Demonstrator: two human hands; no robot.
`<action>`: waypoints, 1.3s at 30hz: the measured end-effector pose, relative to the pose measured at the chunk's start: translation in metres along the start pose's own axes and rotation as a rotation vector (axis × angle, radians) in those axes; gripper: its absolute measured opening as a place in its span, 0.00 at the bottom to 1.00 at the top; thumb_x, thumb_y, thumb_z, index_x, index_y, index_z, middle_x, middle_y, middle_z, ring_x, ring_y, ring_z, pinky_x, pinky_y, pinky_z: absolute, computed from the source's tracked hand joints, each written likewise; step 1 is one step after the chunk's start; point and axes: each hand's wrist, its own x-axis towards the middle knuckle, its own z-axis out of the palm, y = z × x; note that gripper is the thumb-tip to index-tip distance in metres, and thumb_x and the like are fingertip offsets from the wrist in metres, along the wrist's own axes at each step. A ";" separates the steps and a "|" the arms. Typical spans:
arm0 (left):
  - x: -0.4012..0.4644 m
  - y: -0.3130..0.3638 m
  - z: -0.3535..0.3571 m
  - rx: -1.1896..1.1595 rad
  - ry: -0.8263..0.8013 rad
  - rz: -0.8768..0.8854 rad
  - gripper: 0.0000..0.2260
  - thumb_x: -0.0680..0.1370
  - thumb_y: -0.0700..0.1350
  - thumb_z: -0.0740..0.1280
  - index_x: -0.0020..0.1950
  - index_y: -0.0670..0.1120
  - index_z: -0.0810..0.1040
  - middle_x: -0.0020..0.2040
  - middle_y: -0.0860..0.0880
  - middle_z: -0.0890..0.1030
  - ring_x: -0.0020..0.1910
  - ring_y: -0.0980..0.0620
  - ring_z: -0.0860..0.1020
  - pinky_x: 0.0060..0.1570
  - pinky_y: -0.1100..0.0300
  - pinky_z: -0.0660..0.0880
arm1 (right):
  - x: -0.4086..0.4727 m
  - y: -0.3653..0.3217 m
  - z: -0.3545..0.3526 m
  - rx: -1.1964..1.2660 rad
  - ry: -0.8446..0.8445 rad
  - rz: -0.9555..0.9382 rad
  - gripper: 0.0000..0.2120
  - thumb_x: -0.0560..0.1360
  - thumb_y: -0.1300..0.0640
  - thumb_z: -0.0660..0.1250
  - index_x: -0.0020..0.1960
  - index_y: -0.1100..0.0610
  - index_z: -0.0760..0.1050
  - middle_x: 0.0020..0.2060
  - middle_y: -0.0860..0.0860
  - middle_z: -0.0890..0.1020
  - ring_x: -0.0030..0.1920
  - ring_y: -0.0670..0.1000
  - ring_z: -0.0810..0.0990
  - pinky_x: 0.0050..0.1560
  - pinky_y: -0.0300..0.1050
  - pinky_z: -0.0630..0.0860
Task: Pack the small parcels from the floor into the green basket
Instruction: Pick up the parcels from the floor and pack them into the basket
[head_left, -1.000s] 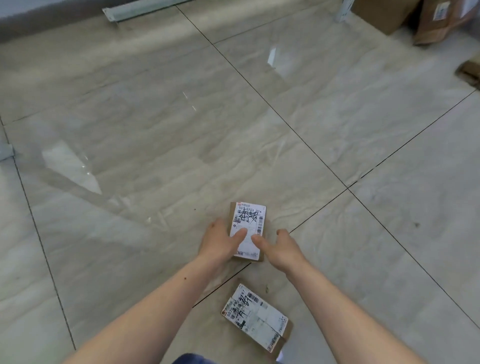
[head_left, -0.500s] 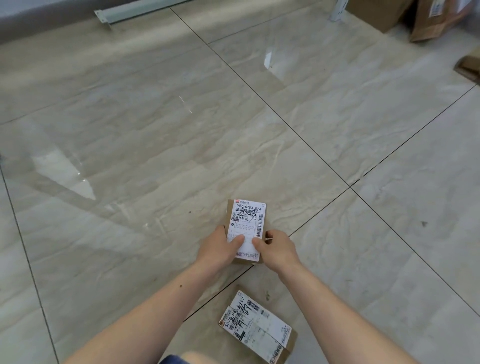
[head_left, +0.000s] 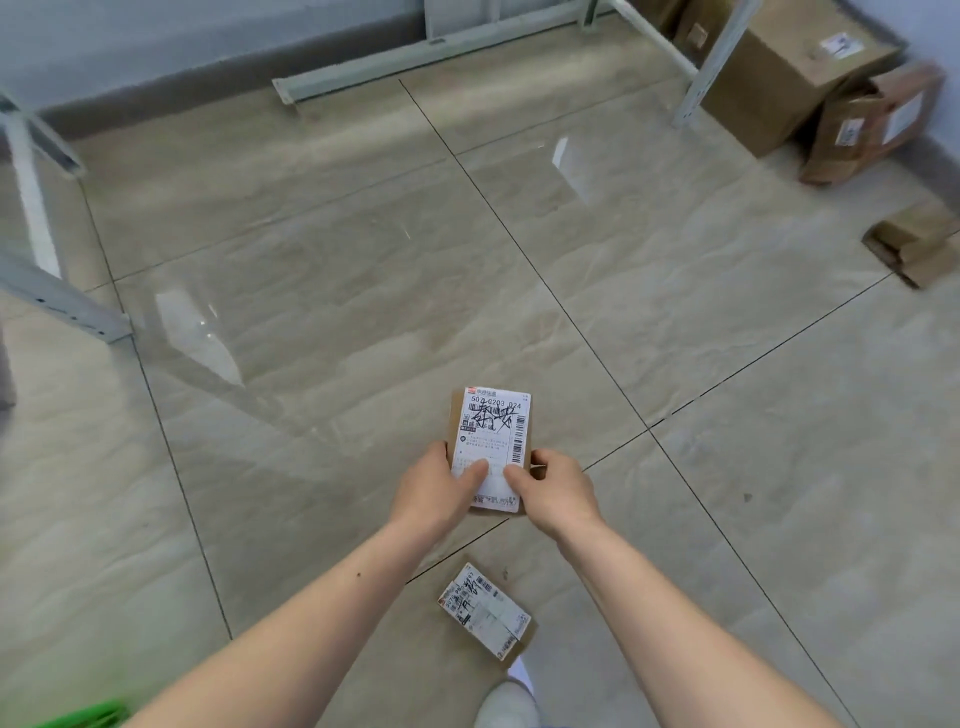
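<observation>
Labelled parcel (head_left: 491, 447) in both hands' grip

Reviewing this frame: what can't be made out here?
Head view:
- Green basket: only a blurred sliver, cut off by the bottom edge.
- Held parcel: near end covered by both hands, left, right.
- Floor parcel: label print too small.

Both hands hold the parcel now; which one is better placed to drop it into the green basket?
Left, probably. The green basket shows at the bottom-left edge, on the left hand's side. The right hand would cross over to bring the held parcel there.
</observation>
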 end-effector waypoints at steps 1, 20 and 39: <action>-0.014 0.009 -0.014 -0.012 0.006 -0.007 0.15 0.77 0.53 0.65 0.60 0.48 0.75 0.57 0.51 0.82 0.55 0.48 0.80 0.55 0.53 0.76 | -0.015 -0.014 -0.007 -0.006 -0.001 -0.011 0.13 0.75 0.52 0.67 0.57 0.54 0.80 0.52 0.50 0.85 0.53 0.54 0.83 0.57 0.52 0.78; -0.291 0.035 -0.248 -0.100 0.176 -0.091 0.22 0.74 0.56 0.67 0.63 0.47 0.69 0.57 0.49 0.82 0.58 0.46 0.78 0.58 0.50 0.75 | -0.310 -0.175 -0.019 -0.074 -0.113 -0.186 0.13 0.73 0.50 0.67 0.53 0.54 0.80 0.48 0.49 0.86 0.51 0.53 0.84 0.55 0.55 0.79; -0.459 -0.197 -0.277 -0.338 0.350 -0.240 0.17 0.75 0.52 0.67 0.62 0.49 0.75 0.59 0.49 0.81 0.58 0.47 0.78 0.58 0.54 0.75 | -0.488 -0.124 0.164 -0.287 -0.338 -0.288 0.11 0.71 0.52 0.67 0.51 0.54 0.81 0.45 0.49 0.86 0.48 0.53 0.84 0.54 0.55 0.81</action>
